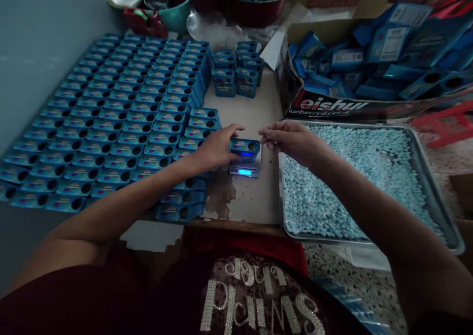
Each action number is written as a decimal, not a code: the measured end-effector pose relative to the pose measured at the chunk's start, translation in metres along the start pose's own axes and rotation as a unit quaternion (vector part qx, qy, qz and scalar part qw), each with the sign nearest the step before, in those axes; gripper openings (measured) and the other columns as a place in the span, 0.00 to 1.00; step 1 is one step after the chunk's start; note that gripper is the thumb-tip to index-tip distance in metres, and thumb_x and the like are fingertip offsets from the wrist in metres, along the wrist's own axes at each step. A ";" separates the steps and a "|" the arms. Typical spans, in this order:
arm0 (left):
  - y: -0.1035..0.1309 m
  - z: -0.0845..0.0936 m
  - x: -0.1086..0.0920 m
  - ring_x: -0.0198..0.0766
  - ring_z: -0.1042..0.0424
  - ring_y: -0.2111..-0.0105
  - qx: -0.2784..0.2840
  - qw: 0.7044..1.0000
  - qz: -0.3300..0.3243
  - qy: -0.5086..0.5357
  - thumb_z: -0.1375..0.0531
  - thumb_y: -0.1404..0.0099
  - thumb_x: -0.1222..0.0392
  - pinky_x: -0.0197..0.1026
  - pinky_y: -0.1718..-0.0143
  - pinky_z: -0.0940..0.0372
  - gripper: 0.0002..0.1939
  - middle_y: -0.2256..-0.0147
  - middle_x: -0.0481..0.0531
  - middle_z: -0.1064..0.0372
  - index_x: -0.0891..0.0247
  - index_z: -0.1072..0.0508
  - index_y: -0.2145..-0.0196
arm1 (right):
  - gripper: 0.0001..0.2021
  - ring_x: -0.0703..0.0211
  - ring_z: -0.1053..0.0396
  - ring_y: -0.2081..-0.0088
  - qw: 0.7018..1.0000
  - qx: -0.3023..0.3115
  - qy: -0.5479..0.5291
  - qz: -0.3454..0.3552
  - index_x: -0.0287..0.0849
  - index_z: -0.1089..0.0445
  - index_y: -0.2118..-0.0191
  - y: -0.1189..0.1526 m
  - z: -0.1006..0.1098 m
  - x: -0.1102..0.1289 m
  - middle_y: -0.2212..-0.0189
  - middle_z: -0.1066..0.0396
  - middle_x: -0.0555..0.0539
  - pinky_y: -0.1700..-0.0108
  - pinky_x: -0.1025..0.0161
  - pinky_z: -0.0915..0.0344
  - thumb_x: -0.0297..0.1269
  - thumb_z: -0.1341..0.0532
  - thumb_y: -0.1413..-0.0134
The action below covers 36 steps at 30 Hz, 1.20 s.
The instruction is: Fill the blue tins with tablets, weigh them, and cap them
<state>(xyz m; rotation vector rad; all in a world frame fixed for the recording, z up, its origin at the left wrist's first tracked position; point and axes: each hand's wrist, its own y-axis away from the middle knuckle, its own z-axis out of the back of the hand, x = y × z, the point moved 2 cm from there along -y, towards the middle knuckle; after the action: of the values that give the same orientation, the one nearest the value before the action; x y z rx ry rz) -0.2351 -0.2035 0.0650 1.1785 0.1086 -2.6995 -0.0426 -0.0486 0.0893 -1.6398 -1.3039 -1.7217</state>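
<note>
A small blue candy box (242, 145) with a round hole in its top stands on a little digital scale (254, 170) with a lit blue display. My left hand (218, 145) is closed around the left side of this box, thumb at the near side and fingers at the far side. Just right of the box, my right hand (291, 137) has its fingertips pinched together; whatever they hold is too small to make out. Below the right forearm lies a metal tray (281, 197) spread with pale blue candies (325, 197).
Rows of matching blue boxes (111, 98) fill the table's left side. Several more boxes (223, 83) stand behind the scale. At back right, a cardboard carton (291, 86) is heaped with blue boxes. A dark red pot (254, 12) of blue-wrapped pieces sits at the back.
</note>
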 end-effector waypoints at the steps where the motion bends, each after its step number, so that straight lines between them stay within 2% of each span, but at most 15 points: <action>1: 0.004 0.008 -0.004 0.55 0.22 0.38 -0.006 1.000 -0.008 0.002 0.24 0.42 0.61 0.53 0.38 0.26 0.36 0.39 0.58 0.21 0.56 0.26 0.37 | 0.08 0.64 0.27 0.68 1.000 0.001 -0.007 -0.015 0.40 0.17 0.59 -0.005 0.000 0.001 0.64 0.17 0.44 0.67 0.66 0.28 0.33 0.22 0.44; 3: 0.014 0.027 -0.011 0.55 0.22 0.38 -0.028 1.000 -0.014 -0.001 0.26 0.39 0.59 0.53 0.35 0.27 0.31 0.39 0.57 0.21 0.57 0.25 0.39 | 0.11 0.61 0.24 0.65 0.999 -0.008 -0.016 -0.042 0.40 0.17 0.58 -0.010 0.002 0.001 0.62 0.17 0.42 0.64 0.64 0.24 0.26 0.23 0.49; 5: 0.023 0.047 -0.014 0.55 0.22 0.38 -0.054 0.998 -0.013 -0.014 0.26 0.38 0.56 0.54 0.34 0.27 0.28 0.40 0.57 0.20 0.56 0.23 0.41 | 0.13 0.59 0.21 0.63 0.998 -0.024 -0.008 -0.055 0.39 0.17 0.57 -0.010 0.005 0.002 0.61 0.16 0.42 0.61 0.63 0.22 0.24 0.23 0.50; 8: 0.035 0.069 -0.007 0.55 0.23 0.37 -0.105 0.994 -0.019 -0.025 0.25 0.40 0.51 0.55 0.32 0.28 0.29 0.39 0.56 0.21 0.55 0.22 0.42 | 0.13 0.59 0.20 0.63 0.998 -0.028 0.031 -0.054 0.40 0.17 0.55 -0.006 0.005 0.003 0.61 0.16 0.42 0.59 0.61 0.20 0.30 0.22 0.46; 11: 0.040 0.078 0.010 0.55 0.24 0.36 -0.142 0.989 -0.037 0.001 0.24 0.40 0.48 0.59 0.31 0.29 0.33 0.37 0.52 0.23 0.52 0.24 0.39 | 0.14 0.61 0.24 0.69 0.994 -0.009 0.098 -0.048 0.40 0.17 0.55 -0.002 0.000 0.005 0.65 0.17 0.44 0.68 0.64 0.26 0.41 0.21 0.43; 14: 0.040 0.077 0.030 0.58 0.24 0.40 -0.153 0.986 -0.051 0.034 0.21 0.43 0.47 0.67 0.33 0.29 0.37 0.40 0.53 0.21 0.51 0.24 0.38 | 0.15 0.65 0.32 0.75 0.985 -0.005 0.170 -0.023 0.42 0.16 0.59 0.000 -0.006 0.007 0.70 0.20 0.46 0.75 0.63 0.36 0.48 0.21 0.41; 18: 0.043 0.075 0.041 0.61 0.23 0.44 -0.145 0.987 -0.042 0.048 0.19 0.46 0.46 0.69 0.36 0.29 0.38 0.46 0.55 0.19 0.53 0.21 0.40 | 0.15 0.65 0.36 0.76 0.976 -0.016 0.217 -0.004 0.44 0.17 0.61 0.000 -0.008 0.010 0.73 0.25 0.48 0.74 0.61 0.41 0.50 0.22 0.40; 22: 0.045 0.076 0.030 0.60 0.25 0.41 -0.122 0.990 -0.026 0.073 0.22 0.42 0.42 0.62 0.37 0.27 0.27 0.45 0.53 0.19 0.50 0.19 0.48 | 0.18 0.64 0.36 0.75 0.973 -0.024 0.231 0.004 0.45 0.17 0.60 0.002 -0.010 0.017 0.73 0.25 0.47 0.73 0.60 0.40 0.54 0.20 0.44; 26: 0.042 0.073 0.020 0.58 0.24 0.41 -0.105 0.993 -0.035 0.041 0.23 0.40 0.48 0.58 0.36 0.27 0.22 0.45 0.54 0.19 0.54 0.17 0.50 | 0.20 0.63 0.37 0.74 0.972 -0.023 0.233 0.013 0.46 0.17 0.63 0.003 -0.014 0.022 0.74 0.26 0.47 0.73 0.61 0.40 0.56 0.18 0.48; 31: 0.033 0.059 0.013 0.55 0.22 0.44 -0.085 0.995 -0.055 -0.018 0.26 0.37 0.56 0.57 0.36 0.29 0.21 0.45 0.56 0.18 0.60 0.17 0.47 | 0.14 0.62 0.37 0.74 0.959 -0.012 0.280 0.028 0.45 0.16 0.63 -0.001 -0.021 0.019 0.76 0.28 0.49 0.72 0.60 0.43 0.50 0.21 0.44; 36: 0.024 0.049 0.008 0.60 0.22 0.42 -0.058 0.996 -0.058 -0.026 0.26 0.37 0.53 0.56 0.38 0.28 0.20 0.47 0.56 0.19 0.58 0.18 0.49 | 0.10 0.61 0.35 0.73 0.933 -0.003 0.354 0.059 0.44 0.14 0.63 -0.008 -0.025 0.016 0.77 0.29 0.50 0.69 0.59 0.43 0.44 0.21 0.44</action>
<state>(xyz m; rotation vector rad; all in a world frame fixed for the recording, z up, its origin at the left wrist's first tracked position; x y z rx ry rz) -0.2707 -0.2349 0.0932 1.0993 0.3305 -2.7794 -0.0658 -0.0615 0.1057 -0.9096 -0.8258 -1.9655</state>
